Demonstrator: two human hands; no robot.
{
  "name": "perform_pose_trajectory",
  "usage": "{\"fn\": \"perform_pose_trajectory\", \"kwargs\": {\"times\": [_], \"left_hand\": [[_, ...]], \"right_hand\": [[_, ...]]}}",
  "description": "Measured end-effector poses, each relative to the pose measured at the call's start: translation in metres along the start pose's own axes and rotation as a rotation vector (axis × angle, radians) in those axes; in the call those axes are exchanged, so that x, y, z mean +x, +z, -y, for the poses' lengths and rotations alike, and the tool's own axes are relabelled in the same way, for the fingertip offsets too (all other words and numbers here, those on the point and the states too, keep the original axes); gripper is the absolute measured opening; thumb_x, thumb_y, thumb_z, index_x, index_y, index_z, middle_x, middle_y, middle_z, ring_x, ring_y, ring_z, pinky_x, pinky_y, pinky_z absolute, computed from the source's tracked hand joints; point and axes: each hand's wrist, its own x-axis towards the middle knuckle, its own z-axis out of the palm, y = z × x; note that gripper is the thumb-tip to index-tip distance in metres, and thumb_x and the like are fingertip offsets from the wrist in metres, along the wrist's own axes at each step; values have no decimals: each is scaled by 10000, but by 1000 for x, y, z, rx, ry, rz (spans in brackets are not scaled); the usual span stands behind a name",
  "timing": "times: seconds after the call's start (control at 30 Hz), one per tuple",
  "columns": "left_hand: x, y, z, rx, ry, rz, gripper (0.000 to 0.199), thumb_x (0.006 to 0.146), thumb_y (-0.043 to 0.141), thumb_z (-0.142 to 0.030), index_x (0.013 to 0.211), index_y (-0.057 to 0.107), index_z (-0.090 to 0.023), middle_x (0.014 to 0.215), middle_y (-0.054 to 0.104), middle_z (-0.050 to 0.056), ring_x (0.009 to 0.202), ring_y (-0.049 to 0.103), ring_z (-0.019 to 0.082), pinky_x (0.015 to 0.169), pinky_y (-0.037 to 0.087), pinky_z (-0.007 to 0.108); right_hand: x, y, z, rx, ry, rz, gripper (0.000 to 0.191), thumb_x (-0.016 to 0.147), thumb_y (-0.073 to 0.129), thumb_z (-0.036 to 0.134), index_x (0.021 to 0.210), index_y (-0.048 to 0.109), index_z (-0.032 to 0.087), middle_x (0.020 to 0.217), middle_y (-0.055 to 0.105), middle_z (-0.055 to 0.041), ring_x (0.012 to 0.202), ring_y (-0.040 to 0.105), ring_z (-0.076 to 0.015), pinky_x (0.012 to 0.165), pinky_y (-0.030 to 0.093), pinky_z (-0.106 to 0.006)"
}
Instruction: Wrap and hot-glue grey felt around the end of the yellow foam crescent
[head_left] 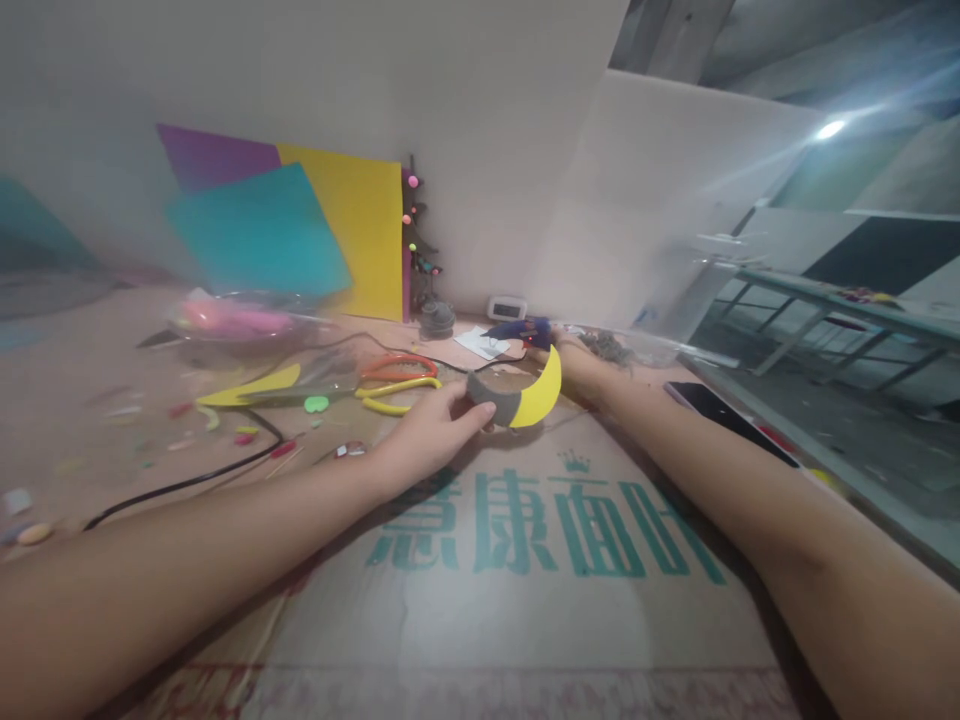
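Observation:
My left hand (442, 425) pinches the grey end of a crescent (538, 395), whose other part is bright yellow. The crescent is held above the cardboard, its yellow tip pointing up. Behind it, my right hand (564, 350) is at a dark blue glue gun (525, 332), with its nozzle pointing left. The fingers of my right hand are largely hidden by the glue gun and the crescent. A white paper piece (482, 342) lies under the nozzle.
Orange-handled scissors (399, 367) and yellow-handled scissors (397, 392) lie left of my left hand. Purple, teal and yellow sheets (375, 240) lean on the wall. A black cable (187, 482) crosses the left side. A phone (731, 422) lies beside my right forearm.

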Motion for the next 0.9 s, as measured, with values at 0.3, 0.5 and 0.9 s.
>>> {"fn": "perform_pose_trajectory", "kwargs": {"times": [0.3, 0.5, 0.9], "left_hand": [[0, -2, -2, 5, -47, -36, 247, 869, 551, -389, 742, 532, -178, 658, 589, -25, 611, 539, 134, 583, 385, 247], [3, -4, -5, -2, -123, -102, 201, 826, 567, -351, 733, 530, -177, 638, 590, -20, 601, 551, 141, 588, 403, 257], [-1, -2, -17, -58, -199, -141, 217, 837, 556, -357, 728, 515, -173, 656, 598, -15, 597, 582, 129, 576, 422, 242]], "right_hand": [[-12, -25, 32, -190, 12, -155, 320, 800, 672, 466, 794, 668, 146, 708, 703, -85, 693, 668, -197, 679, 520, -298], [-51, -43, 50, -150, -124, -119, 278, 806, 650, 406, 979, 678, 190, 1021, 728, -86, 833, 695, -186, 723, 517, -286], [-130, -29, 33, -324, -192, 99, 314, 873, 492, 491, 750, 626, 235, 747, 690, -39, 724, 648, -210, 692, 532, -331]]}}
